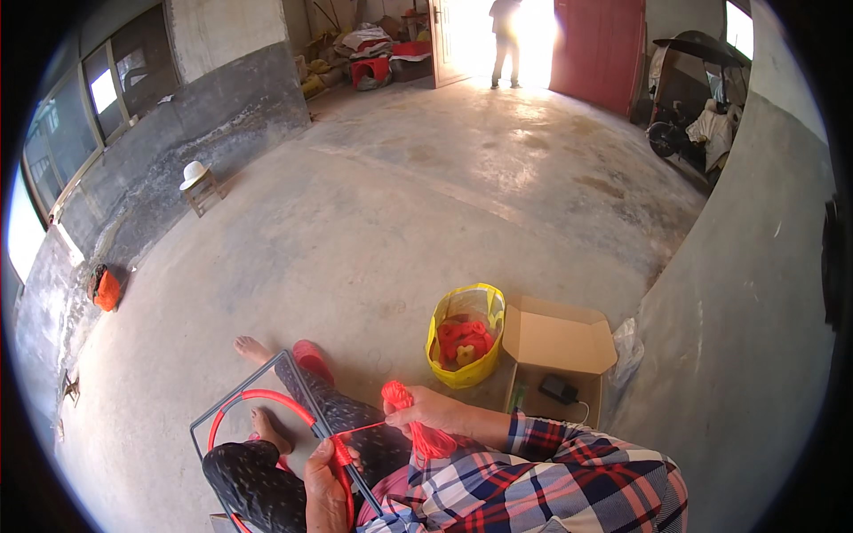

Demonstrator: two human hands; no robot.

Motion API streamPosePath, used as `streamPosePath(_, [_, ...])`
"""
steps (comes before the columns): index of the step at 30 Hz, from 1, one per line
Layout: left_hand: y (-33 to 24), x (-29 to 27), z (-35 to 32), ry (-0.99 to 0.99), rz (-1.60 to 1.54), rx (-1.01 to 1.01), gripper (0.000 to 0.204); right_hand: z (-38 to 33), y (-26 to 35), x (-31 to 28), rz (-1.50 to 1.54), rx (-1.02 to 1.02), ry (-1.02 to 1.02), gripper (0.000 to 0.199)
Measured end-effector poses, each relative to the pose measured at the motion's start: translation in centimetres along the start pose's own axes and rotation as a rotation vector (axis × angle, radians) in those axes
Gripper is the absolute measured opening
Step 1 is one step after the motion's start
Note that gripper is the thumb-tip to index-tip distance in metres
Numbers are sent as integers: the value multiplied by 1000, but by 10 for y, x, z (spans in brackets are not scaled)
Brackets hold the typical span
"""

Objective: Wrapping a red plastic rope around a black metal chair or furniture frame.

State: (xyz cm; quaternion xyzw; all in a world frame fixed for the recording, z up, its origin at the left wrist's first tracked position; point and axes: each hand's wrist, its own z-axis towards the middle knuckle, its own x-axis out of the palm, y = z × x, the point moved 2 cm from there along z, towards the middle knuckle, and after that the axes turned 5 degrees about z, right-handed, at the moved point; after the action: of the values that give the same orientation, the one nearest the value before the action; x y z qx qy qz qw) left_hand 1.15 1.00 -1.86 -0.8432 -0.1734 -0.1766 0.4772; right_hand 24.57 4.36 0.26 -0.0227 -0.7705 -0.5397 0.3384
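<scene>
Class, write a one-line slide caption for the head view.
Left hand around a curved red hoop, right hand holding a looped bundle of red cord.

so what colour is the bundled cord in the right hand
The looped cord bundle in the right hand is bright coral-red, clearest in the head view.

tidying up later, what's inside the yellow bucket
The bucket holds red bundles with a small yellow piece among them. The bundles cover its bottom and anything beneath them.

"Where's the left hand (329, 489)?"
"Right of the left knee (229, 466), thumb (319, 455) raised."
"And the right hand (428, 410)?"
"Farther right of that knee, fingers curled tight, forearm (484, 425) slanting inward."
</scene>
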Motion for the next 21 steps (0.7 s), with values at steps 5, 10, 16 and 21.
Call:
streamPosePath(5, [0,-1,-1,1,-3,-1,41,-1,2,-1,-10,11,-4,14])
streamPosePath(10, [-2,-7,-1,21,-9,-55,42,4,5,-25,-6,-41,-61,13])
streamPosePath(16, [-7,-3,8,-19,-41,-52,41,2,15,-46,32,-41,-154,14])
streamPosePath(21, [-7,-5,17,-19,-51,-60,41,4,14,-45,13,-32,-174,14])
